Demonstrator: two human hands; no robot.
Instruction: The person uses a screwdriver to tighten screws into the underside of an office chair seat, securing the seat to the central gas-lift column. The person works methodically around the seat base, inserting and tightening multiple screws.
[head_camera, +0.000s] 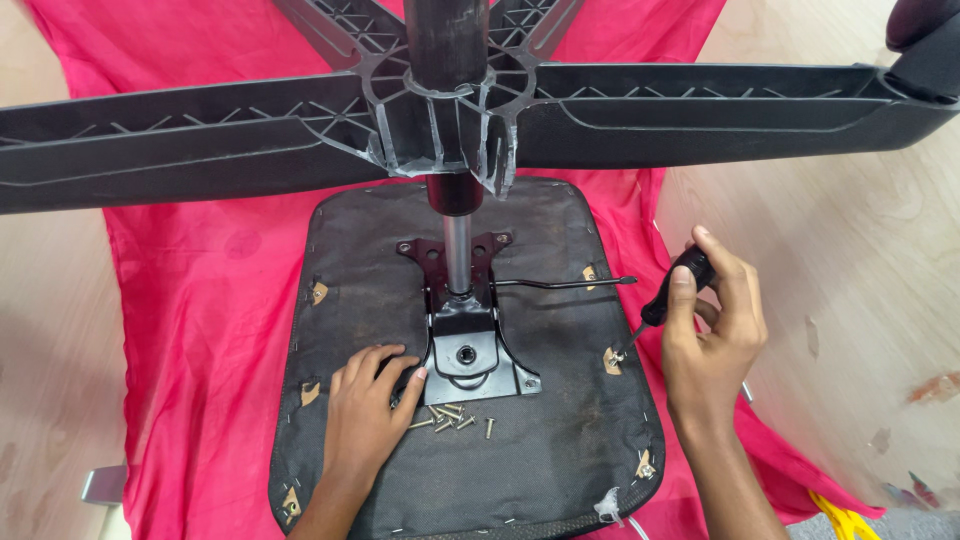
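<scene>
My right hand (712, 335) grips a screwdriver (668, 298) slanting down-left, its tip on a screw (617, 356) at the upturned seat's (560, 450) right edge, while my left hand (365, 410) rests loosely open beside loose screws (452, 418) near the centre plate (470, 350).

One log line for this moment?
left hand: on seat underside, by loose screws | right hand: screwdriver, tip at edge screw

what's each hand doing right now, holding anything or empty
Left hand: holds nothing, palm down on the seat underside, fingers beside the loose screws.
Right hand: closed around a black-handled screwdriver, tip at a seat-edge screw.
</scene>
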